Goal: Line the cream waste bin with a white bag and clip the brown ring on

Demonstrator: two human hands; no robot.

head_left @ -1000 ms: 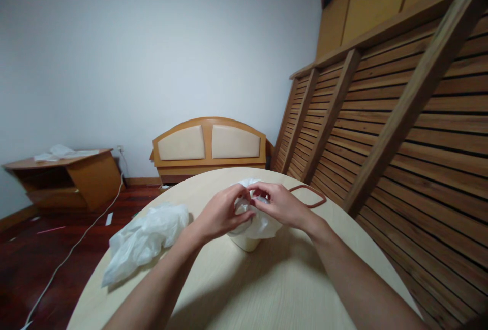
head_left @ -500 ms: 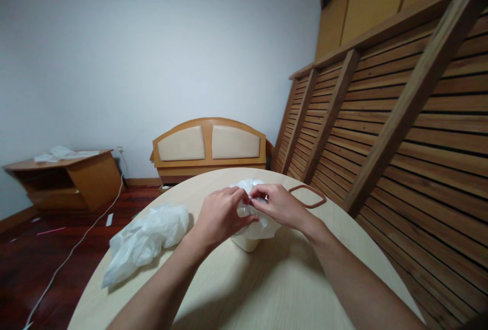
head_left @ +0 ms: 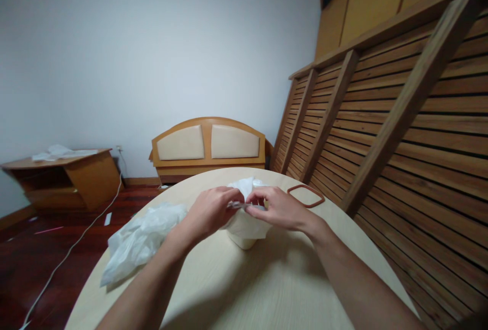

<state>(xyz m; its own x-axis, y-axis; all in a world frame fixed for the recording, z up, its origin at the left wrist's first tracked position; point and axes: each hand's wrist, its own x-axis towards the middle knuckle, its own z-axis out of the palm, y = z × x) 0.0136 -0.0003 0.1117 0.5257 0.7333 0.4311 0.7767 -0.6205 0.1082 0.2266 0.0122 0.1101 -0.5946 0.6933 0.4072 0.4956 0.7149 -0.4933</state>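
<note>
A thin, white plastic bag (head_left: 249, 227) was draped over a cream, rounded container (head_left: 243, 242) towards the far edge of the round, pale wooden desk (head_left: 305, 284). The left hand (head_left: 213, 212) and right hand (head_left: 280, 209) pinched its film, apparently adjusting it; the next move seemed to call for light, even tension.

A crumpled white plastic bag (head_left: 143, 241) at nine o'clock and brown squarish ring (head_left: 313, 191) at two flank a rounded cream container (head_left: 243, 242) on the round pale-wood worktop (head_left: 305, 289).
</note>
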